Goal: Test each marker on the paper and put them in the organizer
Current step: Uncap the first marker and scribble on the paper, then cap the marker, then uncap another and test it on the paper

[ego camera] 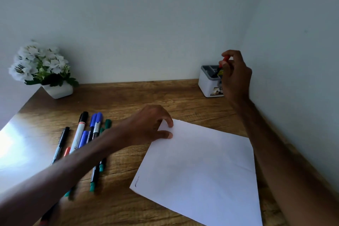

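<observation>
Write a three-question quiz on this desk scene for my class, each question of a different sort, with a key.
1. True or false: the right hand grips a red-capped marker at the organizer.
2. Fill in: the loose markers lie to the paper's ____ side.
3. The left hand rests on: A the paper; B the organizer; C the loose markers.
Key: 1 true; 2 left; 3 A.

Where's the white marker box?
In the head view, the organizer sits at the far right of the table, by the wall, under the red-capped marker in the right hand.
</observation>
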